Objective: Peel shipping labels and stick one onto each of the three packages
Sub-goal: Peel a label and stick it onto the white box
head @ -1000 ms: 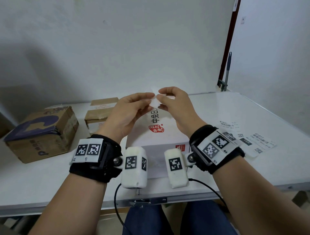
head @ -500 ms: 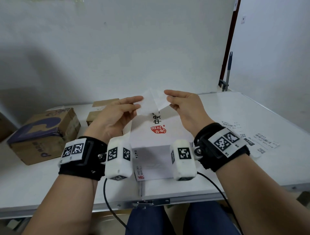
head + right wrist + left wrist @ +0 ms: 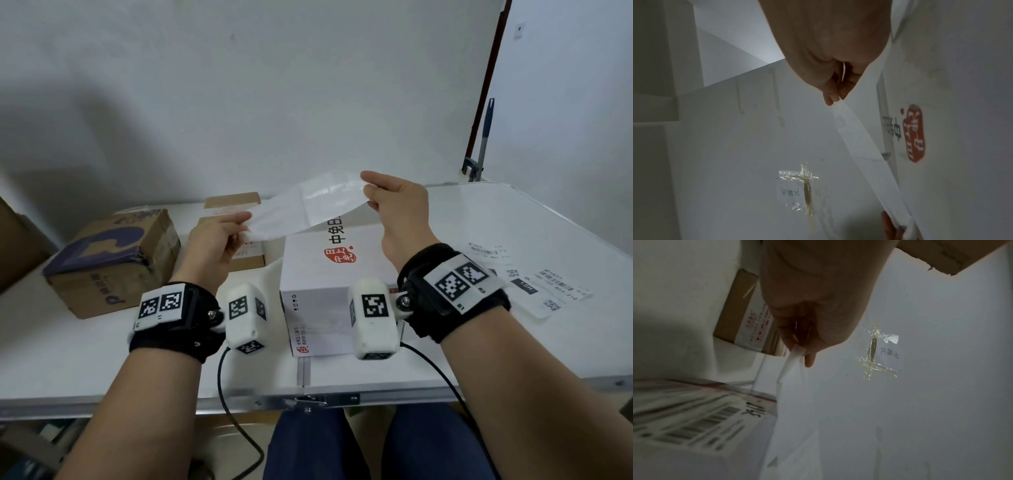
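Note:
A white shipping label sheet (image 3: pixel 308 205) is stretched in the air between my two hands, above the white box with a red logo (image 3: pixel 329 274). My left hand (image 3: pixel 244 223) pinches its left end, seen as a thin strip (image 3: pixel 792 360) in the left wrist view. My right hand (image 3: pixel 368 193) pinches its right end, where the strip (image 3: pixel 855 134) runs down from the fingers. Which layer is label and which is backing I cannot tell. A brown box with purple print (image 3: pixel 113 260) and a small brown box (image 3: pixel 233 202) stand at the left.
Several more printed labels (image 3: pixel 534 284) lie on the white table (image 3: pixel 513 349) to the right of my right wrist. The white box carries a barcode label (image 3: pixel 694 418) on one face. A wall closes the table's far side, with a pole (image 3: pixel 484 137) at the back right.
My hands have moved apart, the left one down and left, the right one up and right. The sheet that was pinched small between the fingertips is now drawn out long.

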`<state>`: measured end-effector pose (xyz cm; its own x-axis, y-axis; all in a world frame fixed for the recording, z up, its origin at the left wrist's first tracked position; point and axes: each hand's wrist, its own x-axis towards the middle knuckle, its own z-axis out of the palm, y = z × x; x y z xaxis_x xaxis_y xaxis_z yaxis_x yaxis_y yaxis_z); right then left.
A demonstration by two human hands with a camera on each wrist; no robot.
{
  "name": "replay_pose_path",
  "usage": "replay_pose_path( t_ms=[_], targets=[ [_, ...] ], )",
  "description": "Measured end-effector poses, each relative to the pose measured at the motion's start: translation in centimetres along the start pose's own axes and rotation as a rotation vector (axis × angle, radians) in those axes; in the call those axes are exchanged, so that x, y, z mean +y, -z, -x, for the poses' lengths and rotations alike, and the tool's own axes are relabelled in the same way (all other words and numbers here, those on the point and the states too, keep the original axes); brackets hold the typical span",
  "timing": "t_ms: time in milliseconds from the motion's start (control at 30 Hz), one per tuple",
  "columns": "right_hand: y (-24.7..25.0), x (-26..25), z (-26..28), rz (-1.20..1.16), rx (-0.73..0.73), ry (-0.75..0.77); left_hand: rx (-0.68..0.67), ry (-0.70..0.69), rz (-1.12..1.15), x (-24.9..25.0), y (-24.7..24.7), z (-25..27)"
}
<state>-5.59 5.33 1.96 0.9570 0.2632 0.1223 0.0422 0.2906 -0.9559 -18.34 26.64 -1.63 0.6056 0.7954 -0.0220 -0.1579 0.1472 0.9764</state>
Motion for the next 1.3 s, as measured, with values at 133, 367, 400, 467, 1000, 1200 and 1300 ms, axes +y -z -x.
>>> replay_pose_path(
  t_ms=[133,367,400,467,1000,1200,1300],
  targets=[
    [-0.1,-0.2,-0.4,-0.014,0.103,0.056,0.242,0.010,0.016,-0.9,3.1,-1.0],
    [-1.8,-0.5,0.8,0.085,0.031,0.149,0.081,0.067,-0.417,-3.6,3.2,-0.2],
    [-1.8,-0.5,1.1,0.109,0.017,0.169,0.051,0.074,-0.530,-3.5,3.0,-0.1],
    [-1.7,-0.7,1.3,0.144,0.002,0.214,0.023,0.044,-0.785,-3.3,3.2,-0.3],
    [-0.1,-3.1,1.8,0.679,-0.232,0.651,-0.442,-0.101,-0.341,7.2,-7.3,2.9],
    [0.8,-3.5,1.5,0.915,-0.338,0.723,-0.602,0.010,-0.372,6.9,-8.9,2.6],
    [0.9,-3.6,1.7,0.982,-0.380,0.723,-0.671,-0.004,-0.438,6.7,-9.1,2.6]
  ],
)
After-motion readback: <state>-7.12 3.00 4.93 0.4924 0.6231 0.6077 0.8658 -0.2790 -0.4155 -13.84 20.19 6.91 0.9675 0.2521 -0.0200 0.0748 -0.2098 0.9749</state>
